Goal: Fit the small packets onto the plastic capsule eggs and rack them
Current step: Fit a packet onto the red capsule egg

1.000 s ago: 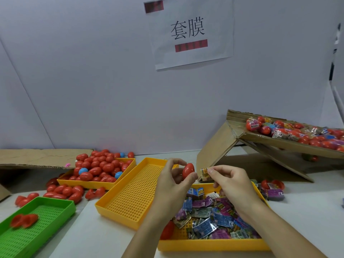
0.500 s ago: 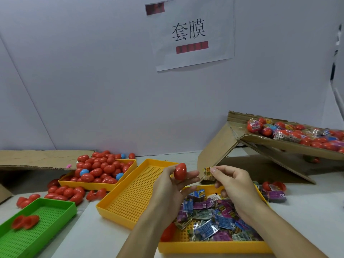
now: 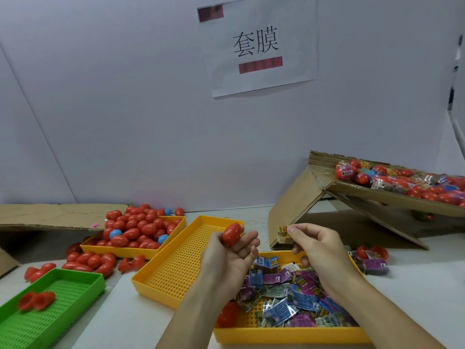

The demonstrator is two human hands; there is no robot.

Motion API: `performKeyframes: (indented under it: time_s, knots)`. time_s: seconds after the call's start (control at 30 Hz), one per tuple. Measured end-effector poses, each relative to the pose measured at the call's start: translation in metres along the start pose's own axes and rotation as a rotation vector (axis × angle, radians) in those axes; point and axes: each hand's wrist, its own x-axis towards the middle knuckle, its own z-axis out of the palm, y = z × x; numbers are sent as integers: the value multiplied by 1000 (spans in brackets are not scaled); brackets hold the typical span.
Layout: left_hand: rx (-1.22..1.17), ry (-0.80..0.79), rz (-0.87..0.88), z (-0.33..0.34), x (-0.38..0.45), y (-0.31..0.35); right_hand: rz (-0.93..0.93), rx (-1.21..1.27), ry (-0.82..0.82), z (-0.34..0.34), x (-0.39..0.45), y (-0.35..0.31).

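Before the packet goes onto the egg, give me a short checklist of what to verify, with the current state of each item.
1. Red plastic capsule egg held in the left hand: ok, it rests on the curled fingers.
2. Small yellow printed packet pinched by the right hand: ok.
3. Packet mouth opened for the egg: cannot tell, too small to see.
4. Egg and packet brought together: not ok, a clear gap separates them.
5. Slanted cardboard rack able to take another egg: ok, bare cardboard shows at its near edge.
6. Yellow perforated tray of packets stocked: ok.
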Motion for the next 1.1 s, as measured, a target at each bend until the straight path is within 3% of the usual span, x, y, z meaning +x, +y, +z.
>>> performKeyframes:
  time_s: [0.2,0.63,1.1]
  knots:
    - [72,-11,30,0,-1,0,1,-4,2,0,-1,-1]
    - [584,-106,311,-5,1,-9,-3,1,20,0,-1,-2]
    - [647,-225,235,-2,-3,-11,-27,-55,16,-1,0,1]
